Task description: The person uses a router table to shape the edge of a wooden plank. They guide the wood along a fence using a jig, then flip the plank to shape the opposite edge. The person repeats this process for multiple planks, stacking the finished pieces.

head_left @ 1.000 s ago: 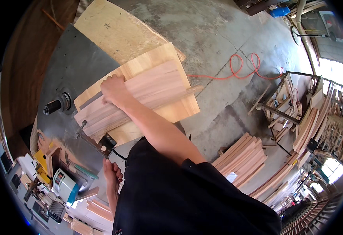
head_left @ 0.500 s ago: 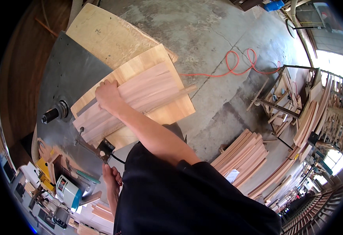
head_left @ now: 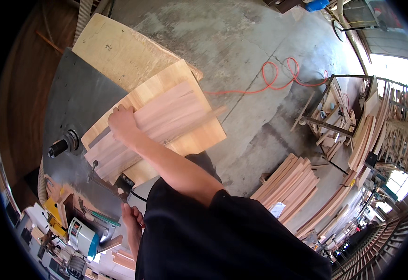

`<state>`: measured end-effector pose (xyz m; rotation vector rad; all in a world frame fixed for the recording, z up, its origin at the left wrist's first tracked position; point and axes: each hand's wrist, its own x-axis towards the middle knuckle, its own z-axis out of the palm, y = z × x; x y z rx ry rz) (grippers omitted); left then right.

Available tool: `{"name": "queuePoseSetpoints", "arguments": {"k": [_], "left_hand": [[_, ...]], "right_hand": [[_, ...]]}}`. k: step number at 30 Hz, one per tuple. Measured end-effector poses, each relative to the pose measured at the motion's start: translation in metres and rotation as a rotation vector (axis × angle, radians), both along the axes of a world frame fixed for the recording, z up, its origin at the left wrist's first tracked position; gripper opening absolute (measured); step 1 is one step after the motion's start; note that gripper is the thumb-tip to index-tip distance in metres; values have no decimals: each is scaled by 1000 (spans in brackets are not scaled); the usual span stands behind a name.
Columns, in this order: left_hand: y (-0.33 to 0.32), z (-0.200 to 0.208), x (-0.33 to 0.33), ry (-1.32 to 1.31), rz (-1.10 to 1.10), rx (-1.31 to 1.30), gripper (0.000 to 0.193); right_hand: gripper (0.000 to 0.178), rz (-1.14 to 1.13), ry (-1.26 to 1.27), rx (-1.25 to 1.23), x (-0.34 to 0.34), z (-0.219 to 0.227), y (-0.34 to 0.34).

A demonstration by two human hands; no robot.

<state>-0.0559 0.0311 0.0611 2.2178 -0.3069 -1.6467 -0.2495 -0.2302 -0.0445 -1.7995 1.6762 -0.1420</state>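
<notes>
The head view shows the pinkish board (head_left: 166, 116) left of centre on a pale panel (head_left: 180, 74) over the grey counter (head_left: 82, 88), the right hand (head_left: 121, 122) bent on its upper edge, though whether its grip clasps anything cannot be told. At lower left the left hand (head_left: 131, 217) curls by the end of a rod (head_left: 108, 183), its grip unclear; the rod lies between hand and board. A spindle (head_left: 63, 144) stands left of the board, a plywood sheet (head_left: 124, 46) lies upper left, an orange cord (head_left: 260, 91) crosses the floor at upper right, and planks (head_left: 288, 182) lie stacked at lower right.

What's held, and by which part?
The right hand grips the pinkish board by its far edge; whether the left hand holds the metal bar is unclear.
</notes>
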Motion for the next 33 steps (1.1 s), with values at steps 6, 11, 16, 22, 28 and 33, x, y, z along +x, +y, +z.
{"name": "queuePoseSetpoints", "arguments": {"k": [6,11,16,22,28,33], "left_hand": [[-1,-2,3,16,10,17,38],[2,-1,5,73,24,2,38],[12,-27,5,-138,97,-53,31],[28,-78,3,-394,30,-182,45],[26,-92,5,-324,-94,-309,41],[10,-79,-13,-393,-120,-291,51]], "right_hand": [[49,-6,-5,2,-1,2,1],[38,-7,-9,-63,0,4,8],[26,-3,7,-137,3,2,16],[28,20,33,-100,0,2,17],[36,134,121,-98,-3,15,13],[43,185,120,-140,-2,26,15]]}}
